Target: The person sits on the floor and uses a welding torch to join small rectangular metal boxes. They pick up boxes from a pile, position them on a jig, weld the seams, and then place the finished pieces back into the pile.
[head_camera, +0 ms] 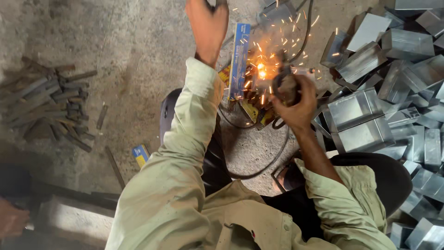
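Observation:
My right hand [296, 99] is closed around a dark welding holder [283, 83] with a black cable [259, 169] trailing from it. Its tip meets a small metal workpiece [259, 88] on the floor, where a bright orange arc [262, 70] throws sparks up and to the right. My left hand [208, 23] is raised at the frame's top, fisted on a dark handle that is cut off by the edge. A long blue box [240, 60] lies just left of the arc. Pale green sleeves cover both my arms.
Several folded sheet-metal boxes [365, 125] are heaped at the right. A pile of short rusty metal bars [51, 102] lies on the concrete floor at the left. A small blue and yellow box [141, 155] sits near my left elbow. Another person's hand [11, 222] shows at the bottom left.

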